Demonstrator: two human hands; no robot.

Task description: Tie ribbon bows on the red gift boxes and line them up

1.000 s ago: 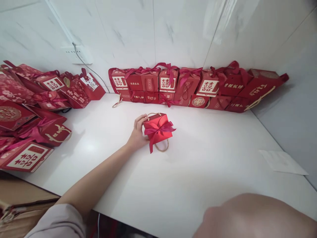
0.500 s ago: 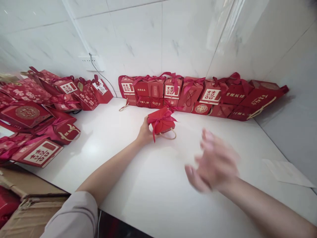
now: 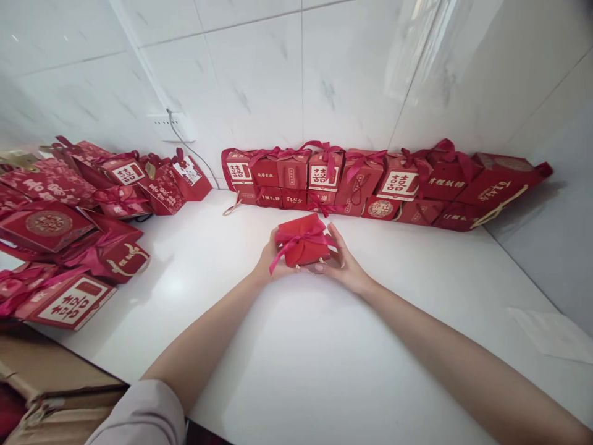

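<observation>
A small red gift box with a crimson ribbon bow on top is between my two hands over the middle of the white table. My left hand grips its left side, the fingers partly hidden behind it. On the right side my right hand holds it, thumb low at the front near the cord handle and fingers curved round the far corner. Behind it stands a two-layer row of similar red gift boxes against the wall, several with ribbons and gold lettering.
At the left lies a jumbled pile of red gift boxes. An open cardboard carton stands below the table's left front edge. A white paper sheet rests at the right. A cable runs down from the wall socket.
My right hand has come left from the open table and taken hold of the box's right side. The left hand keeps its grip. The view has tilted slightly.
</observation>
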